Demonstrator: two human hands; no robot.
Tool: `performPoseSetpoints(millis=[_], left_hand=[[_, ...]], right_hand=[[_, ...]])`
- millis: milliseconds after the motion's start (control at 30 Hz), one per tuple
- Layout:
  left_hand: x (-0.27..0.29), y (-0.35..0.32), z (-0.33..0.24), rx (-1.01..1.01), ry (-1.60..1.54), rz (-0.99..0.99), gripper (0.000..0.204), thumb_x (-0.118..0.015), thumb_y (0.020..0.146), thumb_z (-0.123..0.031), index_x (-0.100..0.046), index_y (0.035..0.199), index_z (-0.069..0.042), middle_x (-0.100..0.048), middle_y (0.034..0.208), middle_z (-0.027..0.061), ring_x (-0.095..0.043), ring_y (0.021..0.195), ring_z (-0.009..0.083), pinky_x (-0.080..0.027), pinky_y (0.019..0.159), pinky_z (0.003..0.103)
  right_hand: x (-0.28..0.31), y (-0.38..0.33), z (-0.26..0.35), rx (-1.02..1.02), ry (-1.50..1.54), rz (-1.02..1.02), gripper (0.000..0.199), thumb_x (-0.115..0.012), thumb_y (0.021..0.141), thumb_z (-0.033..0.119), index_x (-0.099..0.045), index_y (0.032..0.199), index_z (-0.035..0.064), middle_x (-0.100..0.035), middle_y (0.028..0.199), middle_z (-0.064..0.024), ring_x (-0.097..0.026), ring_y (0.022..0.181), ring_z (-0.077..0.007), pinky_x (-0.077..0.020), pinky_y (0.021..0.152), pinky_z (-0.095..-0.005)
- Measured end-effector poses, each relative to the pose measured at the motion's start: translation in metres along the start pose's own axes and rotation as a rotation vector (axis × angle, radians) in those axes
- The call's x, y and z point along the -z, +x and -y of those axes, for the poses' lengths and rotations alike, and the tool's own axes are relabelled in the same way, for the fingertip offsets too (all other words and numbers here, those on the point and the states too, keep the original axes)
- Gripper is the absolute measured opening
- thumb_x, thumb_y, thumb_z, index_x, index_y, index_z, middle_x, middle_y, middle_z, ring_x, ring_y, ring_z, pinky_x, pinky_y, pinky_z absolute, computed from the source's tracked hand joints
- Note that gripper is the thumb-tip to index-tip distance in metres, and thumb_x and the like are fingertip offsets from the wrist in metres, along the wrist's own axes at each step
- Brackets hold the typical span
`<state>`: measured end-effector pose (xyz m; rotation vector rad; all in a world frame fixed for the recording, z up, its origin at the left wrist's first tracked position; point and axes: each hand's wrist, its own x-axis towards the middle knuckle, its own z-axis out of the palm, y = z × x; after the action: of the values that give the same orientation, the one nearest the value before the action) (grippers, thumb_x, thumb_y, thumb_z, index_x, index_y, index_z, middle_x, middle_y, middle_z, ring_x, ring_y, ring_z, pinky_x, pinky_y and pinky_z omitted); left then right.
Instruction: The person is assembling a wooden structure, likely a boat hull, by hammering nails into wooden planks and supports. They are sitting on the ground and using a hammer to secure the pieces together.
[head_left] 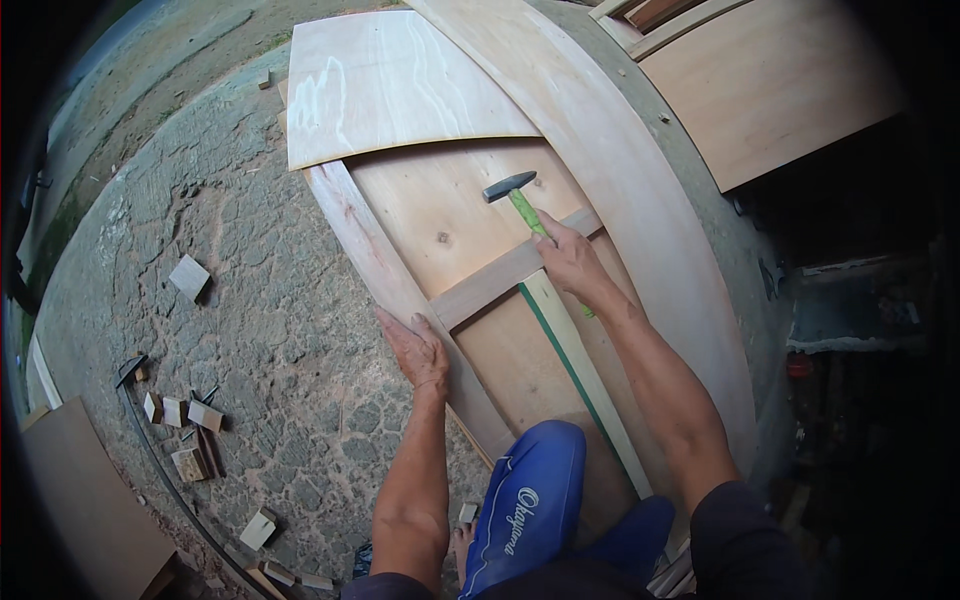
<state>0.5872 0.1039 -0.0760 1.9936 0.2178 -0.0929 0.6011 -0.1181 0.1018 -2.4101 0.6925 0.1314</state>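
My right hand (572, 262) is closed round the green handle of a hammer (512, 187), whose dark metal head is raised over a wooden panel frame (335, 205). Against the frame's left rail rests my left hand (415, 350), fingers stretched along its outer edge. A wooden crosspiece (490, 282) spans the frame below the hammer. From it a pale wooden strip with a green edge (580, 375) runs down toward my knees. Over the frame's far end lies a loose plywood sheet (400, 85). A long curved-looking plywood sheet (640, 170) covers the right side.
Several small wood blocks (189, 277) lie scattered on the rough concrete ground (290, 330) at left, beside a dark hose or cable (160, 455). A brown board (90, 500) sits at lower left. More plywood (770, 80) stands at upper right, near a dark cluttered area.
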Motion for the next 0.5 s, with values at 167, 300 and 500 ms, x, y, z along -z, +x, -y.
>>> performPoseSetpoints(millis=[167, 300, 500], left_hand=[[0.009, -0.001, -0.007, -0.025, 0.037, 0.020, 0.100, -0.072, 0.088, -0.038, -0.013, 0.157, 0.004, -0.019, 0.161, 0.0304, -0.022, 0.149, 0.0445, -0.022, 0.123, 0.044], [0.003, -0.006, -0.008, -0.124, 0.148, 0.026, 0.104, -0.076, 0.085, -0.038, -0.014, 0.158, 0.000, -0.015, 0.162, 0.0283, -0.021, 0.150, 0.0427, -0.024, 0.122, 0.044], [0.006, -0.002, -0.008, -0.114, 0.168, 0.041, 0.102, -0.076, 0.085, -0.037, -0.016, 0.159, -0.002, -0.016, 0.162, 0.0274, -0.021, 0.150, 0.0426, -0.025, 0.122, 0.044]], right_hand=[[-0.003, -0.094, -0.072, -0.352, 0.135, -0.086, 0.055, -0.052, 0.096, 0.014, -0.041, 0.150, 0.0072, -0.066, 0.110, -0.0296, -0.065, 0.104, -0.0430, -0.0513, 0.089, -0.0458], [-0.027, -0.130, -0.135, 0.209, -0.088, -0.351, 0.058, -0.051, 0.094, 0.006, -0.041, 0.151, 0.0072, -0.065, 0.109, -0.0272, -0.065, 0.099, -0.0424, -0.0531, 0.082, -0.0453], [-0.071, -0.127, -0.131, 0.097, -0.212, -0.230, 0.064, -0.053, 0.092, 0.003, -0.037, 0.154, 0.0107, -0.062, 0.100, -0.0254, -0.064, 0.087, -0.0446, -0.0515, 0.075, -0.0503]])
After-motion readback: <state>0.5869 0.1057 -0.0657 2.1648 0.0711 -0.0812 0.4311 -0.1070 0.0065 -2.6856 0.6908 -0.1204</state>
